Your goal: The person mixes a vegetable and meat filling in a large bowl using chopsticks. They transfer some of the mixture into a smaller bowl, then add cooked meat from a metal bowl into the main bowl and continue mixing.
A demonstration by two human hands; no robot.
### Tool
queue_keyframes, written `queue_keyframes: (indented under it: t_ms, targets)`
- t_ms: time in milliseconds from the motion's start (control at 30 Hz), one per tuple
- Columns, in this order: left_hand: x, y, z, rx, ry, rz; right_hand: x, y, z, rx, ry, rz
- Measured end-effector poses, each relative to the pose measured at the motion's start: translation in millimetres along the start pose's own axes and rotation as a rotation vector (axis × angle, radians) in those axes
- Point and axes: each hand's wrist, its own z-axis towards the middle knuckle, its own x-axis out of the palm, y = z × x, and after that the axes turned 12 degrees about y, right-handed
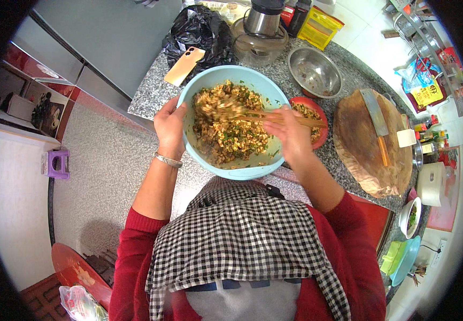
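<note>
My left hand [170, 126] grips the left rim of a light blue basin [235, 173], thumb over the edge. Inside the basin lies a crumbly brown mixture [235, 136] with chopped green bits. My right hand [291, 134], above the basin's right rim, holds wooden chopsticks [263, 115] whose far ends reach into the mixture. The mixture around those tips is blurred by motion. Partly behind my right hand and the basin, a red plate [320, 138] carries more of a similar mixture.
A cleaver [375, 114] lies on a round wooden chopping block [349, 148] to the right. Behind the basin are a steel bowl [315, 72], a food chopper [261, 36], a black plastic bag [199, 32] and a phone [185, 66]. The granite counter [147, 94] ends at the left.
</note>
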Motion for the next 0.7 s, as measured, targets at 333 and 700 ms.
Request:
queue_keyframes:
  t_ms: [333, 700]
  targets:
    - [-11, 14, -2, -0.065, 0.001, -0.055, 3, -40, 22, -0.554, 0.368, -0.810]
    - [-28, 32, 2, -0.069, 0.004, -0.113, 9, 19, -47, -0.340, 0.830, -0.935]
